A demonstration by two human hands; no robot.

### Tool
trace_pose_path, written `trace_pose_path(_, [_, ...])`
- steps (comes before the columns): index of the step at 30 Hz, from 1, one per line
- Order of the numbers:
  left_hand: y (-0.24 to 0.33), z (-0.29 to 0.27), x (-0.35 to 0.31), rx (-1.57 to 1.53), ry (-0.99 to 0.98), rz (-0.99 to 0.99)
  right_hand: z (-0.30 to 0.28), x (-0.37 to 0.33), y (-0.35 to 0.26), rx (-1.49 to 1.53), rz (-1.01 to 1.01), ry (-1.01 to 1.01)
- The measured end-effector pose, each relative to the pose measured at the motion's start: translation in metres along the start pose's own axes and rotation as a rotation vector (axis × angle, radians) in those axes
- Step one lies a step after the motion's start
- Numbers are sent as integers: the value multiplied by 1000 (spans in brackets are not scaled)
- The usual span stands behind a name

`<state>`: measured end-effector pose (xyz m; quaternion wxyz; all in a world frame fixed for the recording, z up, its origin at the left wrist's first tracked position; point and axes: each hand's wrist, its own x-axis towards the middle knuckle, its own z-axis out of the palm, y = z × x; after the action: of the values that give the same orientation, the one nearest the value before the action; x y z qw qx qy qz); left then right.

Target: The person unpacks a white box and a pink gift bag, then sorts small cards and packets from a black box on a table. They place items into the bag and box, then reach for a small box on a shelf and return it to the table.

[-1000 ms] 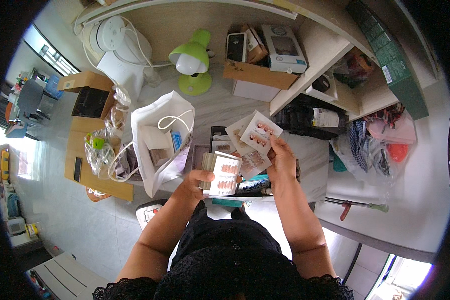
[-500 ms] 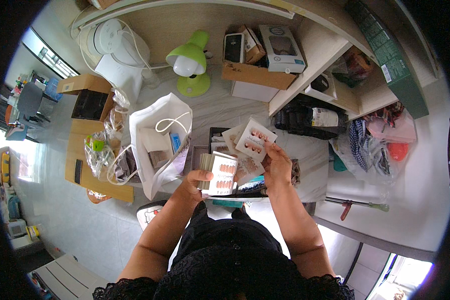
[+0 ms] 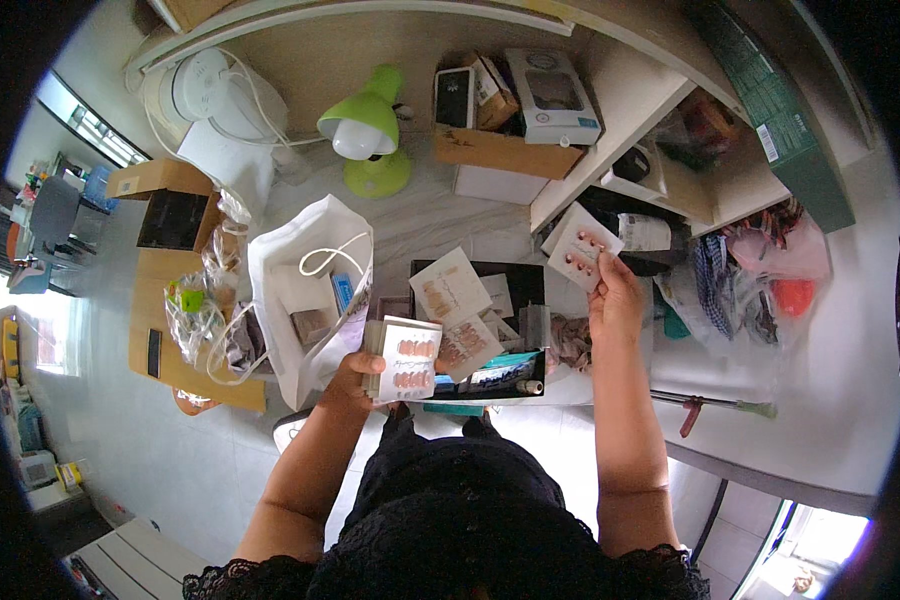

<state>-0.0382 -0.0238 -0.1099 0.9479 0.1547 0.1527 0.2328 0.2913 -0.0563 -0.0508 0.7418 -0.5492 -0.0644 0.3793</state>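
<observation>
Head view: the left hand (image 3: 355, 372) grips a white card of press-on nails (image 3: 408, 360), fingers closed round its edge, just above the black box (image 3: 525, 285) on the counter (image 3: 420, 215). The right hand (image 3: 615, 295) — raised further right — pinches another nail card (image 3: 583, 247) near the shelf (image 3: 620, 110). A white paper bag (image 3: 305, 290) stands left.

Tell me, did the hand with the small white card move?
Yes. The right hand carried the small white card rightward, away from the white bag and toward the shelf.
</observation>
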Motion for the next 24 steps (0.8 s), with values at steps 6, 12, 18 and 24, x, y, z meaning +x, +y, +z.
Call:
trace_pose_path(6, [0, 24, 7, 252, 143, -69, 22, -25, 9, -290, 176, -313])
trace_pose_path(12, [7, 37, 9, 192, 81, -166, 28, -24, 40, -525, 364, -433])
trace_pose_path(18, [6, 28, 7, 258, 50, -218, 33, -30, 42, -592, 436, -341])
trace_pose_path(24, [6, 23, 5, 198, 65, -210, 28, -32, 37, -424, 563, -377])
